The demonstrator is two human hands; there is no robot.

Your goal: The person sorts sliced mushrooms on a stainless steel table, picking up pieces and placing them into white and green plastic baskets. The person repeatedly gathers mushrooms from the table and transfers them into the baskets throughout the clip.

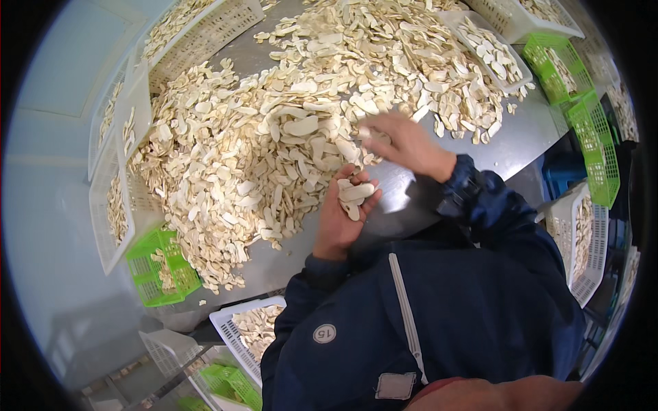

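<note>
My left hand (336, 221) is palm up near the front of a steel table, its fingers curled around a few pale dried mushroom slices (354, 194). One of those slices has a small dark hole. My right hand (408, 144) is to the right and farther forward, blurred, over the edge of the heap. A pale slice (379, 136) shows between its thumb and fingers. Just beyond both hands spreads a large heap of dried slices (267, 133), long and flat, cream to tan. The slices nearest my hands look larger than those at the left.
White perforated baskets (205, 43) with slices line the left side. A green basket (149, 295) stands at the lower left, others (555, 43) at the right. A white tray of slices (519, 82) rests at the far right. Bare steel tabletop (519, 141) shows at the right.
</note>
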